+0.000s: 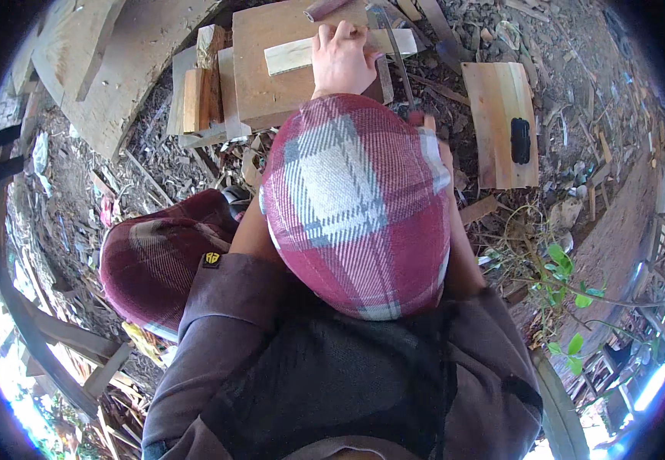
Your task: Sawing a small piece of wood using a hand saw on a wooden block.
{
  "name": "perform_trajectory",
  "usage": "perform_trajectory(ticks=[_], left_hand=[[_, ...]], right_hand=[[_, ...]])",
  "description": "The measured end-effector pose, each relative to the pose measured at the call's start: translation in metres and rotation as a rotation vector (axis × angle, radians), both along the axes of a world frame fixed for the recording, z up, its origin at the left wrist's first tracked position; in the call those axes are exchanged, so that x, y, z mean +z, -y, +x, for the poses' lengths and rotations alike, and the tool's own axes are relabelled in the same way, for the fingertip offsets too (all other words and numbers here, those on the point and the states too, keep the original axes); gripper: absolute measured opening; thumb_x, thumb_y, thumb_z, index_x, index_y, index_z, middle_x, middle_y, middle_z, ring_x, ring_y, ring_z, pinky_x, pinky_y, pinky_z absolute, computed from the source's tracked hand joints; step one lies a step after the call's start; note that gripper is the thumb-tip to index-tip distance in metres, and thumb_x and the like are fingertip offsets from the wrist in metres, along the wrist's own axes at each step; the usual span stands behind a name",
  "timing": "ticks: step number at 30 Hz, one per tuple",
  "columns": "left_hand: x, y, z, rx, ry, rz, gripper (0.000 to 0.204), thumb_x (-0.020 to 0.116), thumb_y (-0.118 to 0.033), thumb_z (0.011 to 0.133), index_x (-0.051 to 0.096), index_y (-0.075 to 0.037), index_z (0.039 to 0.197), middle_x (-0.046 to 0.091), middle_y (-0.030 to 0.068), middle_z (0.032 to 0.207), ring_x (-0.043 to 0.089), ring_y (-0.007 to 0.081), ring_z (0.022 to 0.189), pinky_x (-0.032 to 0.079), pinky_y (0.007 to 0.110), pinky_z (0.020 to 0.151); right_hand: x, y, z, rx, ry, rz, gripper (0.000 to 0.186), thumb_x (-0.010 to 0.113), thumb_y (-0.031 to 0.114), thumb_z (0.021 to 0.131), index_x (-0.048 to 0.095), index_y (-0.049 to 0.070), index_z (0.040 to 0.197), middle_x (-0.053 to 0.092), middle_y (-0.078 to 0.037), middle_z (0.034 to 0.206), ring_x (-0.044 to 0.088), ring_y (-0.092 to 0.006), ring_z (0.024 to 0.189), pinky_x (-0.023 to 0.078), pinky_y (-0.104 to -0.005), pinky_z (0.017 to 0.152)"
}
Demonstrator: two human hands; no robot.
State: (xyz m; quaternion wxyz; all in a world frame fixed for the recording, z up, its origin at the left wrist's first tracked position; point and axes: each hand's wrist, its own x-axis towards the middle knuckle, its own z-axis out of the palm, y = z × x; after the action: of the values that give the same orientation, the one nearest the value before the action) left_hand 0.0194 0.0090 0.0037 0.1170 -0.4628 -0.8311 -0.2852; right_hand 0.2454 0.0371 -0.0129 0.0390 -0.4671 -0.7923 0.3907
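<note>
My left hand [342,60] presses down on a pale wooden strip [290,56], its fingers curled over the far edge. The strip lies across a wide brown board [260,96] on the ground. A long, narrow dark blade, which looks like a handsaw [399,60], crosses the strip near its right end. The near end of that saw runs down to my right hand [426,123]. Only a little of this hand shows past my raised knee; its fingers look closed around the handle, which is mostly hidden.
Right of the saw lies a wooden board [493,107] with a black oblong object [520,141] on it. Short wood blocks [198,100] sit left of the brown board. A large plank [118,69] rests at far left. A leafy plant [566,268] grows at right. Chips and scraps litter the ground.
</note>
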Motion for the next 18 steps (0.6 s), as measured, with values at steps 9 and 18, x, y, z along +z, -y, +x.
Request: perform_trajectory(ticks=[9, 18], left_hand=[[0.001, 0.009, -0.010, 0.012, -0.006, 0.034, 0.040, 0.077, -0.028, 0.072, 0.073, -0.015, 0.110, 0.061, 0.0027, 0.107, 0.051, 0.0311, 0.111, 0.043, 0.043, 0.097], [0.003, 0.015, -0.010, 0.053, 0.012, -0.023, 0.041, 0.075, -0.030, 0.074, 0.072, -0.017, 0.113, 0.062, 0.0018, 0.110, 0.051, 0.0313, 0.113, 0.042, 0.045, 0.097]], right_hand=[[0.072, -0.016, -0.074, 0.111, 0.186, 0.241, 0.034, 0.053, 0.033, 0.095, 0.051, 0.005, 0.114, 0.066, -0.030, 0.083, 0.065, -0.0485, 0.084, 0.052, -0.0574, 0.072], [0.049, 0.017, 0.007, 0.039, -0.020, -0.050, 0.034, 0.052, 0.036, 0.096, 0.050, 0.011, 0.117, 0.066, -0.029, 0.083, 0.065, -0.0486, 0.084, 0.052, -0.0564, 0.073]])
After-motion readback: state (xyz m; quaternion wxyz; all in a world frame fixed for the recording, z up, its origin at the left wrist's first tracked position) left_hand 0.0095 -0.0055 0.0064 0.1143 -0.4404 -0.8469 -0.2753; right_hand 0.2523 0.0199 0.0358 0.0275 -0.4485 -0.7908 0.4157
